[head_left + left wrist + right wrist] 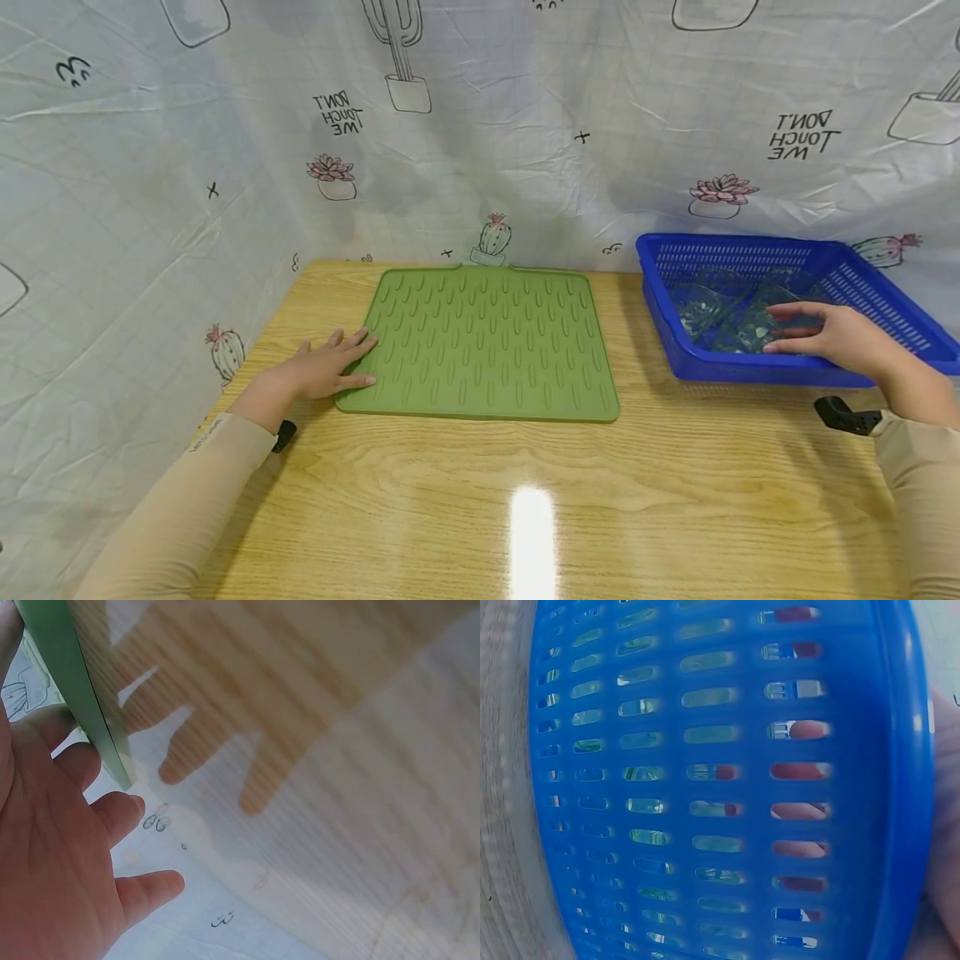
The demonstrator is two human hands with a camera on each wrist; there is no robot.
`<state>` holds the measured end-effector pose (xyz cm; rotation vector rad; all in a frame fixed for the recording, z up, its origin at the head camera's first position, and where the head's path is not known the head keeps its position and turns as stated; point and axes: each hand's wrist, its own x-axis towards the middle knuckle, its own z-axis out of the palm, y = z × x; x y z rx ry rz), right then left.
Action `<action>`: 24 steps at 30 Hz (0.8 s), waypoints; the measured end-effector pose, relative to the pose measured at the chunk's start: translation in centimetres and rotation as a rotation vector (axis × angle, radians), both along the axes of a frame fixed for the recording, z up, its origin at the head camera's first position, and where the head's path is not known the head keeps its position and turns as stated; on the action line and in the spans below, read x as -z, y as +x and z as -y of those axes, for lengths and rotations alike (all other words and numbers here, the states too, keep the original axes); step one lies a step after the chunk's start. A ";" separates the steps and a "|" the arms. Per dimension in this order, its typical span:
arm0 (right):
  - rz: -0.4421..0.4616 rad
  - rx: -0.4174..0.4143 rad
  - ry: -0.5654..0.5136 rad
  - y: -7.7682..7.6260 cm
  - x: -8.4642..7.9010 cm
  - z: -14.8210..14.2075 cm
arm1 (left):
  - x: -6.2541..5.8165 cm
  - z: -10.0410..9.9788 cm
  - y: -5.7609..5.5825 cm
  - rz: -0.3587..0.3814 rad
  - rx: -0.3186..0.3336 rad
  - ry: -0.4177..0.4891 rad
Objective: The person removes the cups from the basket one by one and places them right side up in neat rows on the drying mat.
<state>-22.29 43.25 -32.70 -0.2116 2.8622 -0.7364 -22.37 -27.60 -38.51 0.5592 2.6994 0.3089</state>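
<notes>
A green ridged silicone mat lies flat on the wooden table. My left hand rests at its left edge with fingers spread, the fingertips on the mat's border. In the left wrist view the same hand shows loosely extended fingers beside the mat's edge. Over the front rim of a blue plastic basket reaches my right hand, thumb and fingers apart beside a clear glass. Through the basket's slots the right wrist view shows parts of fingers; contact with the glass is unclear.
Several clear glasses lie together in the basket. A white curtain printed with cacti hangs behind and to the left. Bare wood table extends in front of the mat, with a bright light reflection.
</notes>
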 end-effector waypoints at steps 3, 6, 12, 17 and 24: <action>-0.002 -0.008 0.019 -0.1 -0.1 0.1 | 0.0 0.0 0.0 -0.002 0.001 -0.003; -0.010 -0.035 0.050 -0.3 -0.1 0.2 | 0.0 -0.1 0.0 -0.007 0.005 -0.007; 0.036 -0.133 0.027 -0.9 0.1 -0.1 | -0.1 -0.1 -0.1 -0.010 0.012 -0.009; 0.121 -0.187 -0.130 -1.6 0.6 -0.2 | 0.1 0.0 -0.1 -0.013 0.016 -0.015; 0.245 -0.298 -0.254 -2.9 1.1 -0.7 | 0.1 0.1 -0.1 -0.016 0.017 -0.015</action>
